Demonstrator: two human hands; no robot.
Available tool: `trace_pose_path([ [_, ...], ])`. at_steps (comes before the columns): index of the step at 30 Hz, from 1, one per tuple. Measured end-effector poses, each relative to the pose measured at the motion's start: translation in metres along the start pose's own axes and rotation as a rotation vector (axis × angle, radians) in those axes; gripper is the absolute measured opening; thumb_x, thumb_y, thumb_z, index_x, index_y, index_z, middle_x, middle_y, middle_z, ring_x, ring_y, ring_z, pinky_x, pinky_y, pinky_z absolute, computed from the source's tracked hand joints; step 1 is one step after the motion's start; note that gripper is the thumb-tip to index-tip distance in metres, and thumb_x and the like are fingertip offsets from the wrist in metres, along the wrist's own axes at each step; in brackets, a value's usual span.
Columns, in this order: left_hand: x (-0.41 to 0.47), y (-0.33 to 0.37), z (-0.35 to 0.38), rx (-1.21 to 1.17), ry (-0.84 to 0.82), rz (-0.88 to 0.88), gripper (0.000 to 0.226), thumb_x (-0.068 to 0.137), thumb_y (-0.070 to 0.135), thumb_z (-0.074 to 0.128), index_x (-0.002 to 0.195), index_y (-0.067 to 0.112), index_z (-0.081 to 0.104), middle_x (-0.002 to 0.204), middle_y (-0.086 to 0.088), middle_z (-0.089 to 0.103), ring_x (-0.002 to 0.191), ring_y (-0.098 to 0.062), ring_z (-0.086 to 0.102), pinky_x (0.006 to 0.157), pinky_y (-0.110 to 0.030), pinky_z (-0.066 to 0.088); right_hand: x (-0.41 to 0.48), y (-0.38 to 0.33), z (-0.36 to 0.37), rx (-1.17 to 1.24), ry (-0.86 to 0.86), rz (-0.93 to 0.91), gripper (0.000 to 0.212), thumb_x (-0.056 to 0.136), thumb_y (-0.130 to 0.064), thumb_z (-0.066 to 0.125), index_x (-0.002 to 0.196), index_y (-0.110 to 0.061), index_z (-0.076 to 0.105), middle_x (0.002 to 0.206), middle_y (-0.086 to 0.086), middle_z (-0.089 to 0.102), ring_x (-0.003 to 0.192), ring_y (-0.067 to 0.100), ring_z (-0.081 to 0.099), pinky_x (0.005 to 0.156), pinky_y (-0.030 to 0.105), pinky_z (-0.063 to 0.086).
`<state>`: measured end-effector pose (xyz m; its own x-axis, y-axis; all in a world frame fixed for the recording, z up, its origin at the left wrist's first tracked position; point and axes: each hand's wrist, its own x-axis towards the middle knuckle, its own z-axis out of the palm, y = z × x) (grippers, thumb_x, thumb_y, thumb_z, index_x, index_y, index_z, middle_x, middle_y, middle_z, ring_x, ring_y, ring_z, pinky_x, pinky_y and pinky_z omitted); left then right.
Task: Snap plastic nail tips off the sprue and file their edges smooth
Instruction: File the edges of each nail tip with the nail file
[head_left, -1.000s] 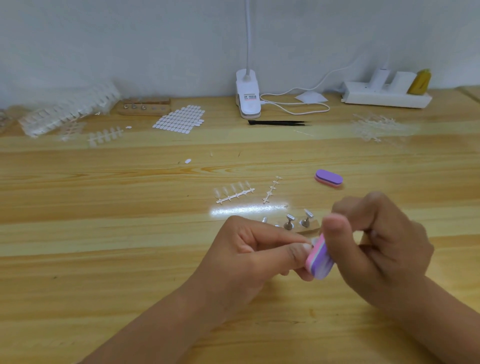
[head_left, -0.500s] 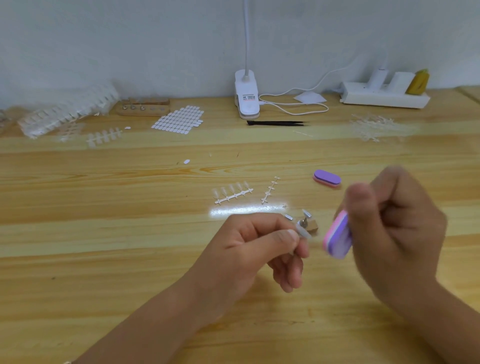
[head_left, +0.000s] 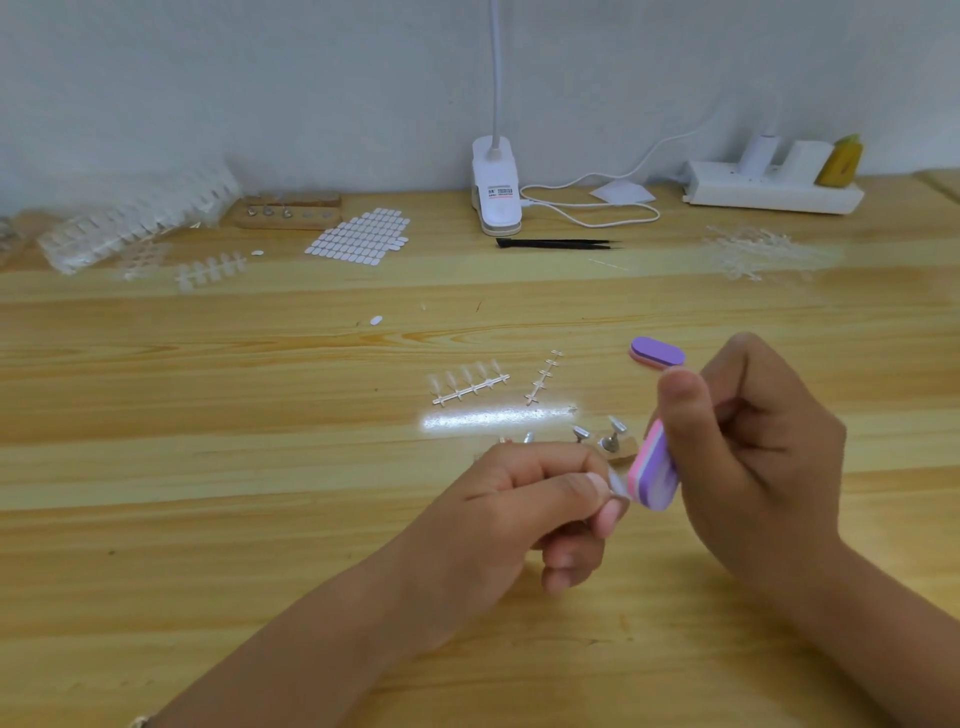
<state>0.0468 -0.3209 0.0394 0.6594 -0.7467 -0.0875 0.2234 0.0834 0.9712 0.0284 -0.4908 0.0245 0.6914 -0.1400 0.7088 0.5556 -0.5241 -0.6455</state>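
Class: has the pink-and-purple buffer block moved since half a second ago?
Yes: the pink-and-purple buffer block shifted left, towards the left hand, judged against the spare purple buffer lying beyond.

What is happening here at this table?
A person is filing false nails. The left hand pinches one small clear nail tip, and the right hand holds a pink-and-purple buffer block right beside it; whether they touch is unclear. Behind the hands, on the wooden table, lie a sprue with tips attached, a bare sprue and a second buffer block.
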Motion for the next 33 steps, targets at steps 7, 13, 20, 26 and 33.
trace_pose_path([
  [7, 0.002, -0.003, 0.000, -0.019, -0.029, 0.002, 0.025, 0.092, 0.018, 0.045, 0.070, 0.015, 0.056, 0.056, 0.001, 0.040, 0.048, -0.011, 0.039, 0.052, -0.018, 0.039, 0.000, -0.001, -0.003, 0.124, 0.031, 0.106, 0.037, 0.100, -0.038, 0.051, 0.067, -0.025, 0.039, 0.054, -0.017, 0.061, 0.049, 0.009, 0.053, 0.069, 0.008, 0.042],
  [13, 0.003, -0.007, -0.001, 0.007, -0.008, 0.013, 0.028, 0.093, 0.020, 0.044, 0.070, 0.010, 0.058, 0.059, -0.006, 0.037, 0.048, -0.009, 0.039, 0.052, -0.018, 0.038, -0.001, -0.002, 0.000, 0.025, -0.047, 0.054, 0.035, 0.096, -0.026, 0.052, 0.065, -0.022, 0.038, 0.061, -0.007, 0.062, 0.051, -0.003, 0.048, 0.066, 0.002, 0.037],
  [20, 0.004, -0.010, -0.003, 0.027, 0.009, 0.020, 0.030, 0.094, 0.020, 0.045, 0.073, 0.003, 0.058, 0.061, -0.019, 0.033, 0.048, -0.010, 0.037, 0.051, -0.018, 0.038, -0.002, -0.008, 0.003, -0.014, -0.101, 0.012, 0.036, 0.094, -0.021, 0.055, 0.061, -0.014, 0.043, 0.068, -0.004, 0.064, 0.053, 0.003, 0.054, 0.057, 0.003, 0.038],
  [26, 0.005, -0.013, -0.004, 0.030, 0.020, 0.019, 0.029, 0.094, 0.020, 0.045, 0.074, 0.004, 0.059, 0.057, -0.026, 0.037, 0.047, -0.010, 0.037, 0.049, -0.018, 0.037, -0.003, -0.010, 0.004, 0.051, -0.145, 0.072, 0.036, 0.092, -0.021, 0.058, 0.061, -0.011, 0.044, 0.058, -0.010, 0.065, 0.046, -0.001, 0.055, 0.053, 0.009, 0.040],
  [33, 0.003, -0.005, -0.005, 0.065, 0.043, 0.048, 0.026, 0.093, 0.020, 0.046, 0.070, 0.016, 0.058, 0.067, -0.026, 0.033, 0.049, -0.011, 0.038, 0.052, -0.018, 0.039, 0.015, 0.012, -0.009, 0.147, 0.003, 0.291, 0.039, 0.099, -0.016, 0.060, 0.063, -0.012, 0.045, 0.049, -0.005, 0.065, 0.043, 0.008, 0.059, 0.065, 0.018, 0.051],
])
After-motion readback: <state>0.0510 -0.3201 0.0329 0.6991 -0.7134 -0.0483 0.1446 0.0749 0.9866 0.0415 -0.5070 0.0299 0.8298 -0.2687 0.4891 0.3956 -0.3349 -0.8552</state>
